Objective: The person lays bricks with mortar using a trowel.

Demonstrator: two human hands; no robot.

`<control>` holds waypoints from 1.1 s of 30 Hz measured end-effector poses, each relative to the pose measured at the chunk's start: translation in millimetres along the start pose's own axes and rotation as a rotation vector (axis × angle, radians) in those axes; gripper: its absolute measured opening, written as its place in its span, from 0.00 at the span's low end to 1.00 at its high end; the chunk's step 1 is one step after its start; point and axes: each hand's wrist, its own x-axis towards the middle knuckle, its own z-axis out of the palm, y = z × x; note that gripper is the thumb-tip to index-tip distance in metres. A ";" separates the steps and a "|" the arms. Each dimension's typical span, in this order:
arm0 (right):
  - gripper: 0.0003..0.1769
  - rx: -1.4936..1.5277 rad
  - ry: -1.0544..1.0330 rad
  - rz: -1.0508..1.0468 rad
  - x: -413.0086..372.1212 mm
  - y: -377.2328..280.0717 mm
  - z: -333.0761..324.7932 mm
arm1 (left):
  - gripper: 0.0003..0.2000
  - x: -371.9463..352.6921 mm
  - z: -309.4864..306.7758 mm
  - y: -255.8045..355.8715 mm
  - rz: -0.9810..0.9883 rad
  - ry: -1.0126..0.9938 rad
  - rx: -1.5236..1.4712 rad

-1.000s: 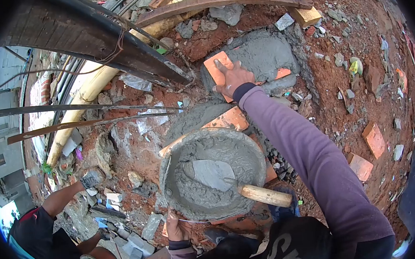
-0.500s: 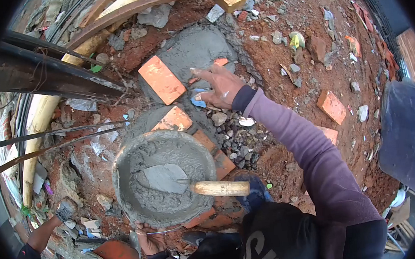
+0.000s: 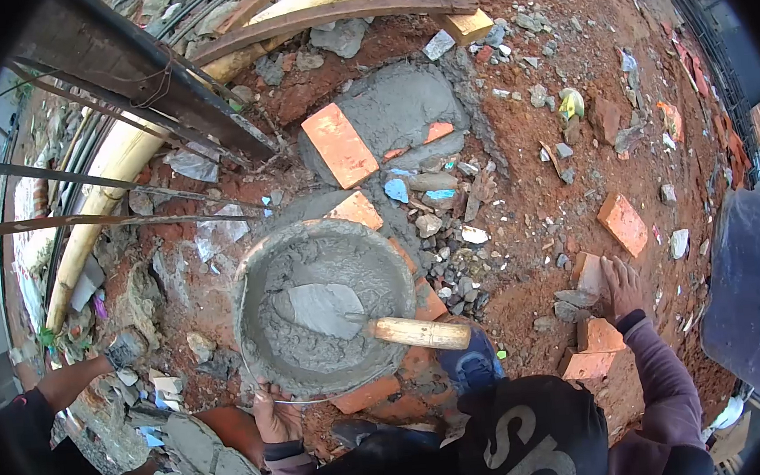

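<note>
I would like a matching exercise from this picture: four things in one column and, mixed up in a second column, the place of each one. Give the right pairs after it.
1 trowel
2 left hand
3 right hand
4 large orange brick

A on the near rim of the pan
B at the left edge of the grey mortar bed
C blade in the wet mortar inside the pan
D by the broken bricks on the red soil, far right

Pairs: 1-C, 2-A, 3-D, 4-B

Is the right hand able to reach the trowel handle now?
Probably yes: the trowel handle juts out of the mortar pan, uncovered, and the right hand lies open, not far to its right.
</note>
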 end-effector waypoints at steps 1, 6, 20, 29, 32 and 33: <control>0.54 0.050 0.011 -0.004 3.8 3.5 9.9 | 0.17 -0.7 4.4 1.5 0.010 -0.014 0.000; 0.53 0.296 -0.121 0.092 19.1 7.1 -8.1 | 0.16 -1.3 2.5 -4.2 0.028 0.000 -0.037; 0.47 0.771 0.168 -0.111 325.3 -242.7 -211.9 | 0.16 -4.2 8.0 -2.8 0.022 0.067 0.032; 0.46 0.714 0.095 -0.144 404.8 -292.9 -227.4 | 0.17 -9.0 8.1 -8.7 0.052 0.112 -0.059; 0.45 0.717 0.095 -0.133 405.1 -296.8 -223.3 | 0.18 -9.7 9.8 -6.4 0.029 0.141 -0.059; 0.45 0.719 0.113 -0.133 402.3 -297.3 -222.4 | 0.16 -7.9 8.5 -5.8 0.024 0.134 -0.035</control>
